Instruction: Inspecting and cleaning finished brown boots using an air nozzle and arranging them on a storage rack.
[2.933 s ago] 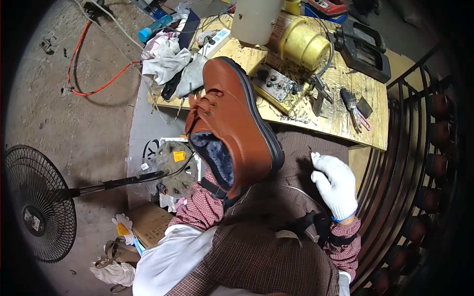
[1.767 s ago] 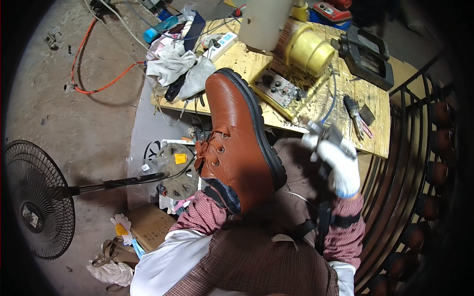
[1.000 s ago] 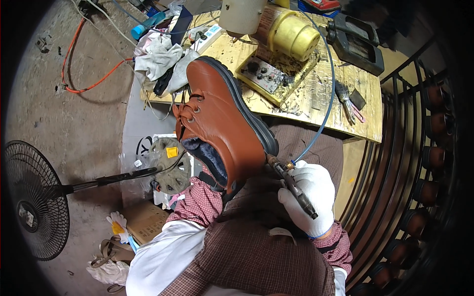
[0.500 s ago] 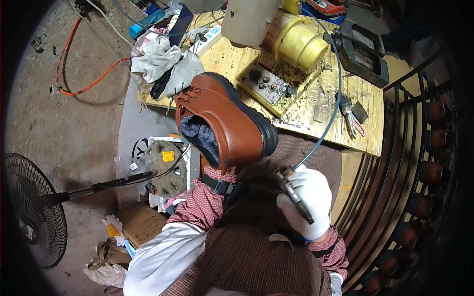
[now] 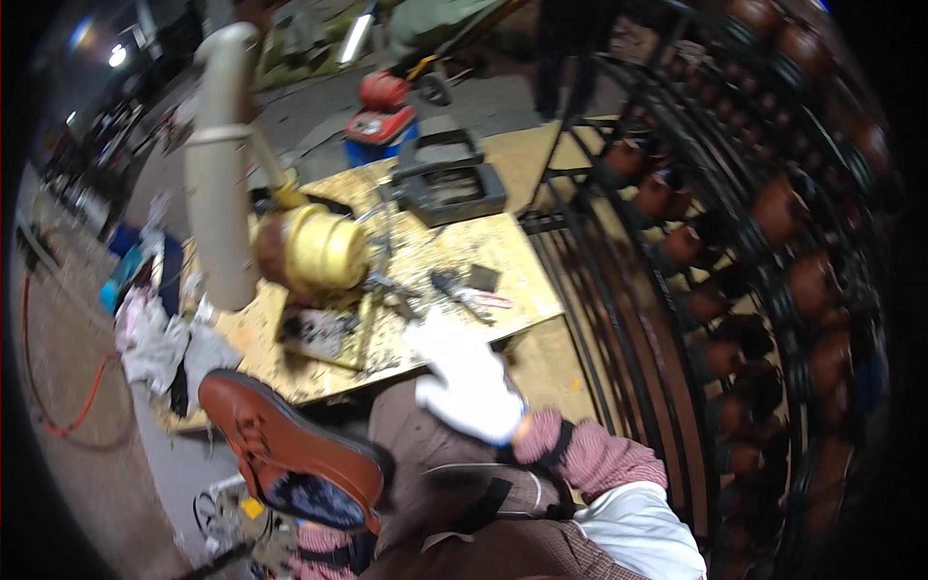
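A brown leather lace-up shoe [image 5: 300,440] with a black sole and grey fleecy lining is raised at the lower left, opening toward me. My left forearm [image 5: 324,546] reaches up beneath it; the shoe hides my left hand, which holds it. My right hand [image 5: 469,382], in a white glove, is stretched over the near edge of the wooden table [image 5: 530,290]. Motion smears its fingers. Just beyond the fingertips lies a slim metal tool [image 5: 394,290], beside a brush [image 5: 447,283] and a pink-handled cutter [image 5: 488,299].
A yellow cylindrical machine housing [image 5: 314,249] and a beige duct pipe [image 5: 220,174] stand on the table behind a control box [image 5: 324,333]. Rags [image 5: 159,333] hang at its left corner. Metal racks of brown shoes [image 5: 720,300] line the right side.
The view has swung right. My right hand has moved forward from my lap to the table, and the slim tool that it held now appears at the fingertips. The shoe stays raised on the left.
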The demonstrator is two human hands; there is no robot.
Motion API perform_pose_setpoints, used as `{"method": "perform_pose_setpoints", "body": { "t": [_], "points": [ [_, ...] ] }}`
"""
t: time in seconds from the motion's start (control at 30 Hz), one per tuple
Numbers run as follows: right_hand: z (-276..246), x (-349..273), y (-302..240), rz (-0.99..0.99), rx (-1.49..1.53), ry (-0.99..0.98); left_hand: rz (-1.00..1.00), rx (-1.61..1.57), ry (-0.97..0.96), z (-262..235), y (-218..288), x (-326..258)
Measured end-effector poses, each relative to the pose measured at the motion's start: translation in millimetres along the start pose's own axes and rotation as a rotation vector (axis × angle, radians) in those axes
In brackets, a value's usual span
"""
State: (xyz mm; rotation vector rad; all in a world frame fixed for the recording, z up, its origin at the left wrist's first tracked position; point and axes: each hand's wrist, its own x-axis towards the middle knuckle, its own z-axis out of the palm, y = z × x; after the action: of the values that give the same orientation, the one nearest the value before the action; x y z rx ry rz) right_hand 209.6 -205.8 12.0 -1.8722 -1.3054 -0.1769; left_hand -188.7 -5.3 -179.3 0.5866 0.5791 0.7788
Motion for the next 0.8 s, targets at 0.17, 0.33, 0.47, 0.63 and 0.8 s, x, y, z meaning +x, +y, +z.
{"method": "perform_pose_setpoints", "body": {
  "t": [0.17,0.33,0.47,0.63,0.8],
  "points": [
    [-107.2,-44.8,-67.5,-0.547,-0.045,-0.486,-0.066,0.019,-0.156,118.5,-71.1,22.1],
    [-179.6,-30.1,-66.2,-0.276,-0.310,-0.409,-0.342,-0.007,-0.416,404.7,-69.5,21.1],
    [-271.5,24.8,-46.2,-0.225,-0.687,-0.273,-0.237,0.153,-0.632,444.4,-81.4,39.8],
    [-349.2,110.9,21.7,0.292,-1.133,0.080,-0.434,0.208,-0.582,417.6,-96.0,31.8],
    [-399.5,144.6,94.9,0.789,-1.239,-0.038,-0.468,0.220,-0.407,364.1,-80.1,23.5]
  ]
}}
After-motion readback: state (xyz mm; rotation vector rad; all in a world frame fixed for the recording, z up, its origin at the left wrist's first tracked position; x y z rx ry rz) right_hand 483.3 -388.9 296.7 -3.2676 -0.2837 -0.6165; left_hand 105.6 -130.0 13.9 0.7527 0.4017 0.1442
